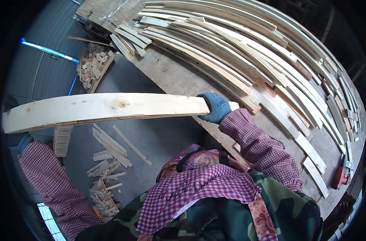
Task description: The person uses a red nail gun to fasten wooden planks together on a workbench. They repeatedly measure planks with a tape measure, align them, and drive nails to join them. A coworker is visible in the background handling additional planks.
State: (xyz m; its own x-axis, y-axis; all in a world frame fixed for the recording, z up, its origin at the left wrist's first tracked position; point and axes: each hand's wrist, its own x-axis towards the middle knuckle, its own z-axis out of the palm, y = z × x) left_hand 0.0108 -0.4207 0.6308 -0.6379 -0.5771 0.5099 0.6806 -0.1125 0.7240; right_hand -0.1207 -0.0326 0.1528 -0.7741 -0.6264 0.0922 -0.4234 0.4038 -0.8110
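Note:
A long pale wooden board [110, 105] with knots stretches across in front of me, held up over the floor. My right hand [215, 107], in a blue work glove, grips its right end near the table's edge. At the far left end, my left hand [19, 141], gloved too, is under the board; its fingers are mostly hidden in the dark rim, though it appears to support that end. Checked sleeves cover both forearms.
A work table [179, 72] at the right carries a big stack of long wood strips [231, 48]. Short offcuts [128, 38] lie at its far corner. Scrap pieces [104, 197] litter the floor; a bin of small blocks [94, 66] stands beyond. A red tool [340, 176] sits at the right.

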